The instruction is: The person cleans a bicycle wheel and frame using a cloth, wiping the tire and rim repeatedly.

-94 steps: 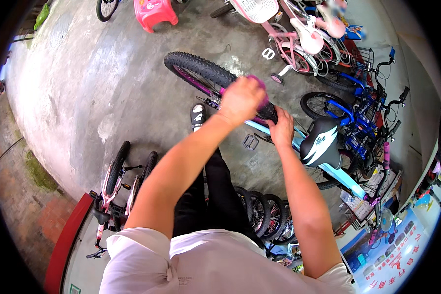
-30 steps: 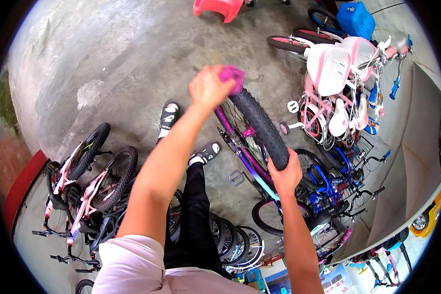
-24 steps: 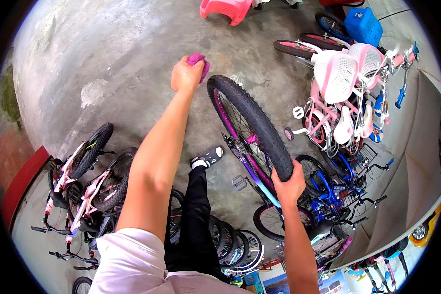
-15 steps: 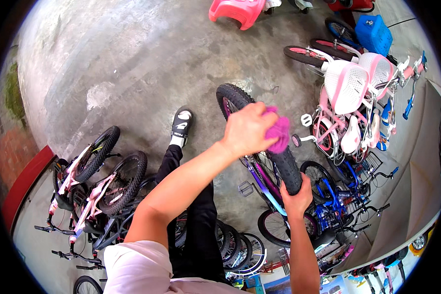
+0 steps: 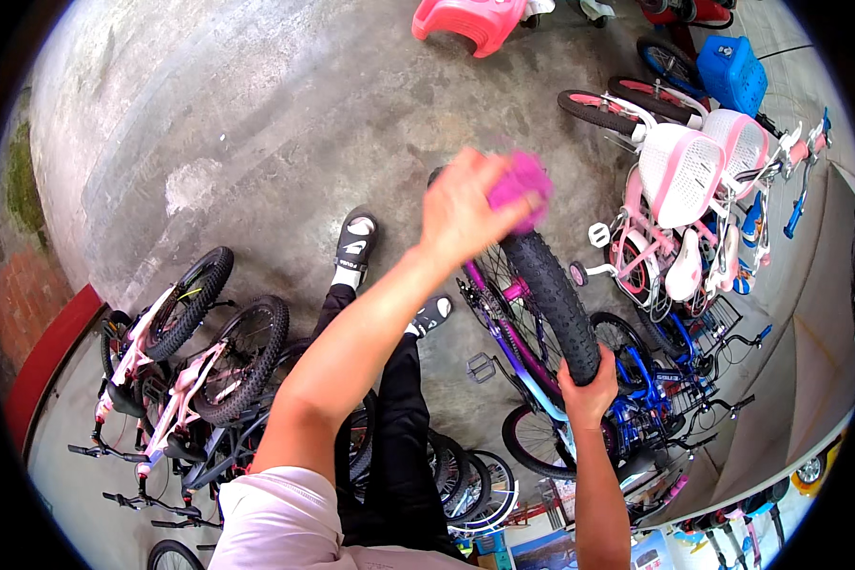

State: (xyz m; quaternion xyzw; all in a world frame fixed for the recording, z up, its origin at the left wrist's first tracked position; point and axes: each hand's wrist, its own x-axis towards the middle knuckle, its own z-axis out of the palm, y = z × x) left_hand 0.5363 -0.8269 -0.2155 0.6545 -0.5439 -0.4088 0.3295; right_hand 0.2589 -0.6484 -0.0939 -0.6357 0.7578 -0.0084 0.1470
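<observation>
Left hand point(image 5: 465, 204) and magenta cloth point(image 5: 522, 190) have shifted along the tire point(image 5: 551, 285), away from the right hand, vs half a second ago. Right hand point(image 5: 591, 385) is on the tire's near end, same as then. Left grip: bunched around the cloth, blurred. Cloth overlaps the far part of the tire; can't tell if it's touching. Right grip: holding the tire, thumb on one side, fingers round the other. Tire is on the wheel of a purple-to-light-blue bike point(image 5: 518, 366), just right of the feet; black pedal point(image 5: 481, 368) sticks out on its left. Blue bike point(image 5: 641, 385) just beyond the right hand. White basket point(image 5: 679, 176) farther up, on a pink bike.
</observation>
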